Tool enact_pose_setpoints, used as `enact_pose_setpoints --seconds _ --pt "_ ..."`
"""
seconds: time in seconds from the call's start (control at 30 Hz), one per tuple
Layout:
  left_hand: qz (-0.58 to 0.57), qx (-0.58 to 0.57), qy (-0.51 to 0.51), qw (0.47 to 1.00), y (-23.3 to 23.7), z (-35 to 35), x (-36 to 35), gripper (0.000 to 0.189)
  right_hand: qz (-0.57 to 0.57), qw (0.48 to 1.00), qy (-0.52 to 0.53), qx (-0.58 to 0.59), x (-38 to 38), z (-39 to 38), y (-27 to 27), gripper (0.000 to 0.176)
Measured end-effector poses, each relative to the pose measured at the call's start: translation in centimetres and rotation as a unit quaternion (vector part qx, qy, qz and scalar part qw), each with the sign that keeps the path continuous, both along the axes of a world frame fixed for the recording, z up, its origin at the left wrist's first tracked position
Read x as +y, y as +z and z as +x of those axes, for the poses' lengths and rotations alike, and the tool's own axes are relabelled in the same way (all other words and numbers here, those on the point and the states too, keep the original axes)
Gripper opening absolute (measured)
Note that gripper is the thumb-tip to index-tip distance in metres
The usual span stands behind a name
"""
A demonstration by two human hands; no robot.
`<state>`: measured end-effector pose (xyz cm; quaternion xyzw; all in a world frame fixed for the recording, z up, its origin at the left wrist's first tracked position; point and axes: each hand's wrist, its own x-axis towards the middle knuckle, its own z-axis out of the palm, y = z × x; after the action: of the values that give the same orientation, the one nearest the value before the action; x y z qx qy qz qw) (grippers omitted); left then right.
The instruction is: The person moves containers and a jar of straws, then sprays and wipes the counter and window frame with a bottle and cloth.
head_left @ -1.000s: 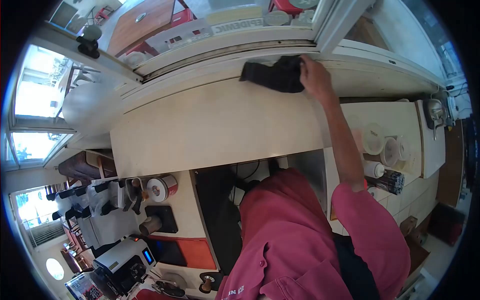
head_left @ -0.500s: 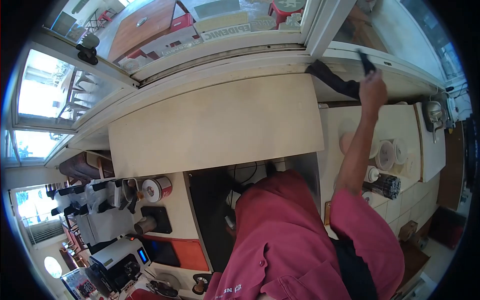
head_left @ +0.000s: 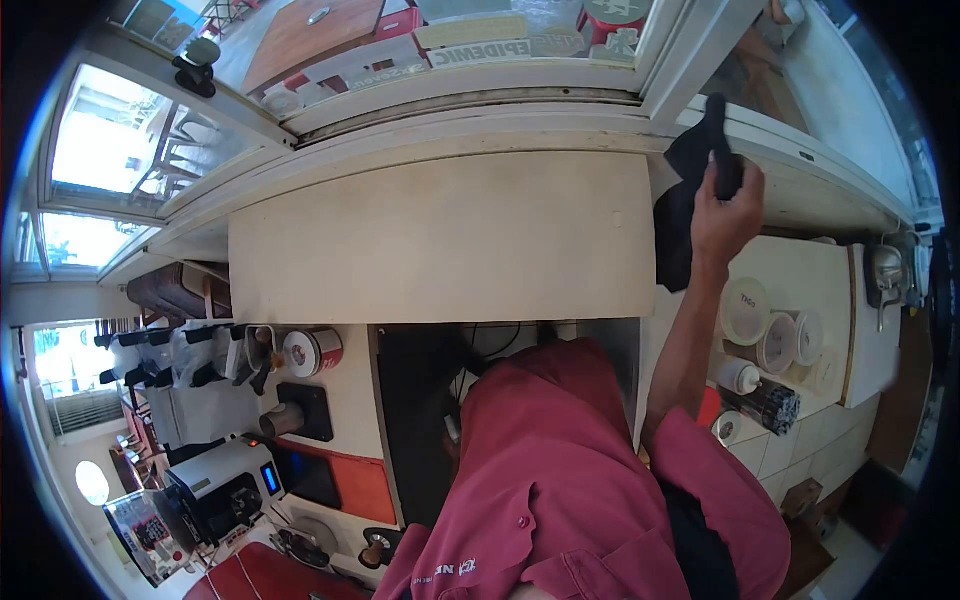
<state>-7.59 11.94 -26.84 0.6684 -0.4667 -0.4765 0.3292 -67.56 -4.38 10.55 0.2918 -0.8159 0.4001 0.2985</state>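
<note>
My right hand [head_left: 728, 215] is closed on a black cloth [head_left: 676, 235]. Part of the cloth sticks up above my fingers, and the rest hangs to the left of the hand by the right end of the pale board [head_left: 440, 235]. My right arm reaches over the side counter. Low beside my body, my left hand [head_left: 452, 462] is mostly hidden in shadow by the red shirt. A small pale object [head_left: 452, 430] shows next to it, but its kind and the fingers cannot be made out.
Lidded plastic tubs [head_left: 745, 310], a white-capped bottle [head_left: 738, 376] and a bundle of dark straws [head_left: 770, 408] stand on the right counter. A metal appliance [head_left: 886, 275] is farther right. To the left are a round tin [head_left: 312, 352] and a machine with a blue screen [head_left: 225, 490]. A window frame [head_left: 460, 110] runs behind the board.
My right hand has moved lower and slightly left in view. The black cloth, earlier stretched out along the window ledge, now hangs bunched by the board's end. The view has shifted slightly.
</note>
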Motion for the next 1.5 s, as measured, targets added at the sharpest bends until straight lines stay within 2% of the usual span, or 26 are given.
enact_pose_setpoints --seconds 0.13,0.23,0.27,0.37,0.43,0.5,0.57,0.67,0.77,0.87,0.9,0.93,1.03,1.13,1.23,1.27,1.3,1.37,1.4,1.43,1.5 --pt "-0.011 0.002 0.008 1.0 -0.7 -1.0 0.0 0.037 -0.042 0.998 0.011 0.039 0.0 0.0 -0.7 0.038" --pt "-0.019 0.006 0.015 1.0 -1.3 -1.6 0.2 0.037 -0.008 0.998 0.048 0.033 -1.2 0.7 -0.1 0.041" --pt "-0.02 0.005 0.017 1.0 -1.5 -1.7 0.3 0.037 0.047 0.995 0.089 0.005 -1.9 0.9 -0.4 0.047" --pt "-0.029 0.005 0.028 0.999 -1.9 -2.0 0.5 0.038 0.248 0.957 0.148 -0.028 -4.9 0.4 -2.4 0.048" --pt "-0.033 0.006 0.033 0.999 -1.9 -2.1 0.6 0.038 0.312 0.948 0.051 -0.041 -4.8 -3.0 -5.6 0.039" --pt "-0.038 0.006 0.04 0.998 -2.0 -2.1 0.7 0.038 0.362 0.92 -0.054 -0.139 -4.4 -4.7 -6.2 0.034" --pt "-0.041 0.006 0.051 0.998 -2.5 -1.9 0.8 0.038 0.361 0.914 -0.118 -0.143 -3.2 -4.2 -4.2 0.03" --pt "-0.043 0.004 0.067 0.997 -2.6 -2.0 1.4 0.039 0.307 0.942 -0.113 -0.08 -3.7 1.0 1.2 0.029" --pt "-0.044 -0.002 0.076 0.996 -2.9 -1.5 2.1 0.039 0.297 0.954 -0.025 -0.035 -6.8 2.9 0.8 0.032" --pt "-0.049 -0.001 0.079 0.996 -3.0 -1.2 2.1 0.039 0.374 0.927 0.038 -0.01 -10.9 3.0 -4.1 0.031" --pt "-0.05 0.001 0.081 0.995 -3.3 -0.9 2.2 0.04 0.398 0.916 0.051 0.005 -11.7 4.0 -3.8 0.031" --pt "-0.053 0.003 0.083 0.995 -3.5 -0.6 2.1 0.04 0.403 0.913 0.067 -0.006 -11.7 4.8 -3.2 0.023" --pt "-0.067 0.002 0.092 0.994 -4.9 0.2 2.5 0.04 0.368 0.927 0.07 -0.016 -11.7 6.4 -2.0 0.025" --pt "-0.087 -0.002 0.095 0.992 -6.2 1.3 2.4 0.041 0.417 0.905 0.083 -0.011 -13.0 5.9 -4.0 0.03" --pt "-0.025 -0.002 0.093 0.995 -4.3 2.4 2.4 0.039 0.441 0.888 0.121 -0.048 -12.6 4.8 -2.3 0.034" --pt "-0.001 0.051 0.134 0.99 -4.7 2.6 1.9 0.038 0.449 0.882 0.124 -0.078 -12.4 3.4 -2.4 0.039" --pt "0.023 0.104 0.175 0.979 -6.0 2.9 1.6 0.038 0.459 0.877 0.114 -0.086 -11.8 2.1 -2.1 0.041" --pt "0.034 0.098 0.194 0.976 -6.9 3.0 2.2 0.038 0.479 0.868 0.063 -0.114 -9.9 1.4 -1.0 0.044" --pt "0.02 0.039 0.172 0.984 -4.5 2.2 1.8 0.037 0.487 0.863 0.02 -0.132 -8.6 1.7 0.4 0.045" --pt "0.007 -0.021 0.148 0.989 -2.0 1.3 1.2 0.036 0.447 0.888 0.01 -0.104 -7.0 1.8 1.1 0.044" --pt "0.05 0.155 0.224 0.961 -4.9 2.2 1.8 0.034 0.398 0.915 -0.011 -0.074 -4.8 2.5 3.1 0.043"
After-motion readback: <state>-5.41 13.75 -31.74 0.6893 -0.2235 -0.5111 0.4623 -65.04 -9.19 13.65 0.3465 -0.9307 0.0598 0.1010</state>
